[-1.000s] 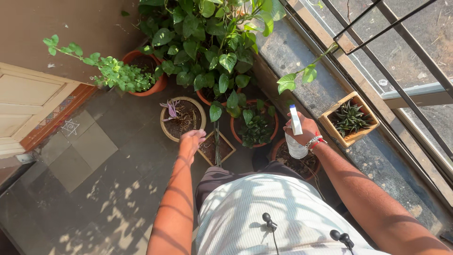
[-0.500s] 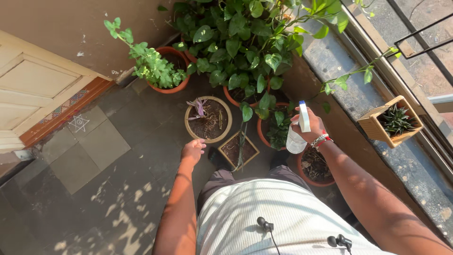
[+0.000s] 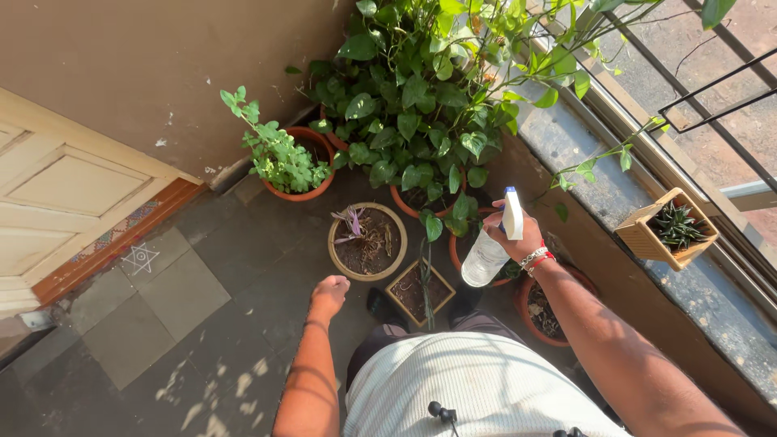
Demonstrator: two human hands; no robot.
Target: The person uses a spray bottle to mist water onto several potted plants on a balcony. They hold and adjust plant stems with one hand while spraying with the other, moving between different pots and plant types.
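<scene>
While the right hand is gripping a clear plastic spray bottle with a white trigger head, fingers closed round its neck, the bottle is hanging tilted just right of frame centre, above a terracotta pot of small dark-leaved plants.

Left hand: hanging empty at lower centre, fingers loosely curled, touching nothing; nearest to a square tan planter with a thin upright stem.

Surrounding items: a round cream pot with dry soil and a small purple sprout, centre; a terracotta pot of bushy light-green herb, upper centre-left; a large trailing heart-leaved climber, top centre; a woven square basket holding a spiky succulent on the grey stone ledge, right; a terracotta pot of dry leaf litter under the right forearm.

Risks, as judged: the nozzle's direction is hard to read, possibly toward the foliage, so mist may be landing on the dark stone floor tiles and making them slippery. The pots are crowding the feet; a step forward could tip the square planter. The succulent basket is sitting near the ledge's edge, where a swinging elbow might knock it down.
</scene>
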